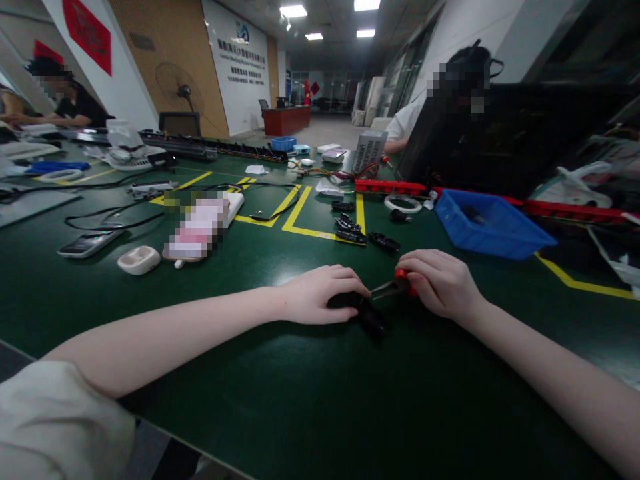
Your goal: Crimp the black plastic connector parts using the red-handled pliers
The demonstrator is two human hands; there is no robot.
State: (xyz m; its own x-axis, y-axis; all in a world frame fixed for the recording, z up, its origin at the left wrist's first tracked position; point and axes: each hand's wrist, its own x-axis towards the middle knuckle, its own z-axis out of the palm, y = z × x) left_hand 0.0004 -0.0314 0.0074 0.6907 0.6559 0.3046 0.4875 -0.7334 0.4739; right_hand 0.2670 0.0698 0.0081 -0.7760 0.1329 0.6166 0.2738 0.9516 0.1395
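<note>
Near the middle of the green table, my left hand [325, 295] is closed around a black part [374, 319], whose details are too dark and blurred to make out. My right hand [443, 280] grips the red handles of a pair of pliers [387, 288]. The narrow metal jaws point left and reach the black part beside my left fingertips; whether they clamp it I cannot tell. Just beyond my hands lie several small black parts [350, 228], with another black piece [384, 241] to their right.
A blue bin [493, 223] stands at the right, with a white ring of tape or cable [403, 204] left of it. Left of centre lie a phone [197, 230], a white case [139, 260] and a black cable [115, 227]. A dark panel [510, 140] rises behind the bin. Other people sit across the table.
</note>
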